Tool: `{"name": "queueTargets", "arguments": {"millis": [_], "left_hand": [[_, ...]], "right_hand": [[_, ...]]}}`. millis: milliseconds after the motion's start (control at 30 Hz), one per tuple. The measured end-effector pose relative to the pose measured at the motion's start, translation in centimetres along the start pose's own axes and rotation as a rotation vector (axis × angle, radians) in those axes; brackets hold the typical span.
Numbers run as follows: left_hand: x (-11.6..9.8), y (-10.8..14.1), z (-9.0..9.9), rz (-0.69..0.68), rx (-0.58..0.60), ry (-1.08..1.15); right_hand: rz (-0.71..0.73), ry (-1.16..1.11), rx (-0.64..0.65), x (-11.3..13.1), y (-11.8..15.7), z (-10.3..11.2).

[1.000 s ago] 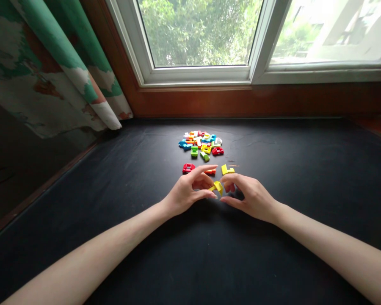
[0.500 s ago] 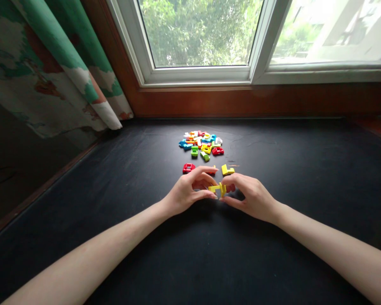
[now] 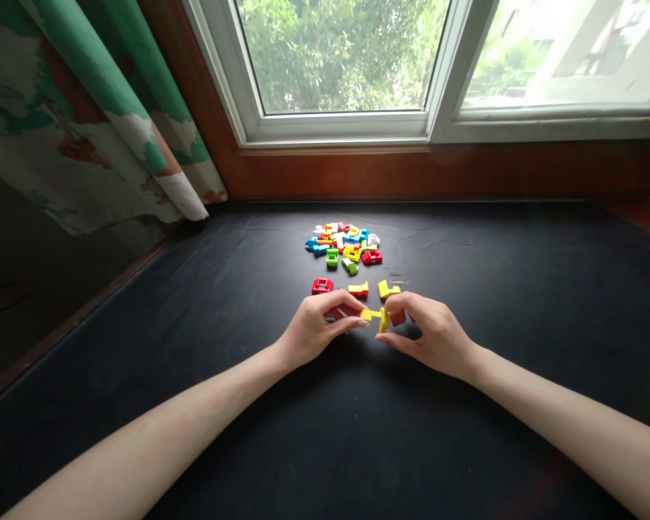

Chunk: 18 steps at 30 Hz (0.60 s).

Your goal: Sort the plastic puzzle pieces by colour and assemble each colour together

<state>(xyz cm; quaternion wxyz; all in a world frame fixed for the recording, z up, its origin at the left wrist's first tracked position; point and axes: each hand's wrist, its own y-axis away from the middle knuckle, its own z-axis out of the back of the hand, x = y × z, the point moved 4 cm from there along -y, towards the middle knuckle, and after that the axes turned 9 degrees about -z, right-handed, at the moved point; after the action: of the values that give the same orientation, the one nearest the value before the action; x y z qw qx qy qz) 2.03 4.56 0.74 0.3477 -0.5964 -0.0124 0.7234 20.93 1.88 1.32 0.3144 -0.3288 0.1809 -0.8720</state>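
Observation:
Between my two hands, low over the black tabletop, is a yellow plastic toy piece (image 3: 383, 319) with a narrow middle and a wider upright part on its right. My left hand (image 3: 321, 321) pinches its left end between thumb and fingers. My right hand (image 3: 436, 332) closes on the upright part, thumb below and index finger above. A red piece (image 3: 397, 318) shows behind the right fingers; whether it is held or joined to the yellow one I cannot tell. Just beyond lie a red car-like piece (image 3: 322, 286), an orange-and-yellow piece (image 3: 358, 289) and another yellow piece (image 3: 388, 289).
Farther back on the black table (image 3: 325, 433) sits a pile of small coloured plastic pieces (image 3: 340, 241). A patterned curtain (image 3: 162, 162) hangs at the left. A wooden ledge (image 3: 336, 175) and a window (image 3: 341, 58) bound the far side.
My left hand has drawn slightly back, and the orange-and-yellow piece behind it now shows fully. The held yellow piece has turned a little and shifted slightly right.

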Motion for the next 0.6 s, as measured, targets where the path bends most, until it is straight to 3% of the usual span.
{"name": "queueTargets", "arguments": {"millis": [600], "left_hand": [[-0.25,-0.02,-0.22,-0.014,0.04,-0.035]], "right_hand": [[-0.098,0.051,0.052,-0.11,-0.15,0.18]]}}
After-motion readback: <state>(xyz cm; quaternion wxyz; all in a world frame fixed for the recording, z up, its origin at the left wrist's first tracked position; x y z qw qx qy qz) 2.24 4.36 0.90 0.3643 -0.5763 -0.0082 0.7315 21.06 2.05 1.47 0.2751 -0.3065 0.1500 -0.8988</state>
